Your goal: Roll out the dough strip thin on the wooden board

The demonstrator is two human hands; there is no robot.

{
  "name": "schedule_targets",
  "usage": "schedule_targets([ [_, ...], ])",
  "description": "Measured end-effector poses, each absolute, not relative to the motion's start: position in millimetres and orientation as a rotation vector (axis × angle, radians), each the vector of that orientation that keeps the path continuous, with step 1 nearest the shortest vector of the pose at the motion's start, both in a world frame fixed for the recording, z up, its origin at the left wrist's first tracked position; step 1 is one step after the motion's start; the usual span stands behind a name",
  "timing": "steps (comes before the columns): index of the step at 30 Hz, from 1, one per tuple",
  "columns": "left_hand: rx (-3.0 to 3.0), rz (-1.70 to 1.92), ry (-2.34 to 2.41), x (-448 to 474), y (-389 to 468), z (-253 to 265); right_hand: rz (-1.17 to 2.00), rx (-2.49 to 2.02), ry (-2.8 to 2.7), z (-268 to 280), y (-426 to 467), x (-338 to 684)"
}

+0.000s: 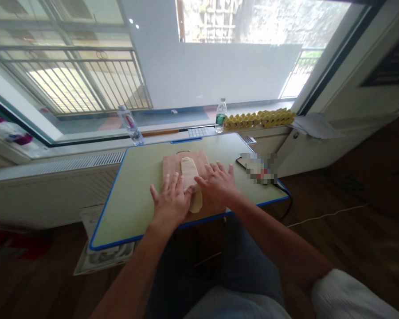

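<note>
A pale, flat, dough-like strip [190,170] lies lengthwise from near to far on a wooden board [171,165], and parts of it are hidden under the person's thumbs. The left hand [173,204] is palm down at its left side, with the fingers spread over the board and the thumb across the strip's left edge. The right hand [221,184] is palm down at its right side, with its thumb reaching onto the strip. The grip of both hands is loose and unclosed, with nothing held. The step in hand looks like pressing or steadying the strip; a further press would call for level palms and even weight from both sides, so that it does not slide or stretch crooked.

The board sits on a pale, blue-edged table [129,204]. To the right on the table is a flat object [257,170], blurred over, with a dark cable [290,201] beside it. Beyond the far edge, a green-labelled bottle [221,117] stands left of a bumpy yellow row [259,118], and another bottle [131,126] leans farther left.
</note>
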State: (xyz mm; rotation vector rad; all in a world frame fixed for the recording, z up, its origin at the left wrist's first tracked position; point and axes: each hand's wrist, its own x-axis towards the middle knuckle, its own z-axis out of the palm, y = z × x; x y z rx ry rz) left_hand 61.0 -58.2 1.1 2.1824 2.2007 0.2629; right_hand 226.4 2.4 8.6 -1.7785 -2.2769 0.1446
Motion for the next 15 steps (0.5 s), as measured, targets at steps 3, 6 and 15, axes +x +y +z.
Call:
schedule_targets([
  [3, 2.149, 0.226, 2.167, 54, -46, 5, 0.186, -1.770, -2.263, 21, 24, 219],
  [6, 2.058, 0.255, 2.187, 47, -39, 9, 0.224, -1.789, -2.272, 22, 39, 218],
  [15, 1.861, 0.317, 2.287, 31, 7, 16, 0.308, -1.825, -2.325, 12, 55, 214],
])
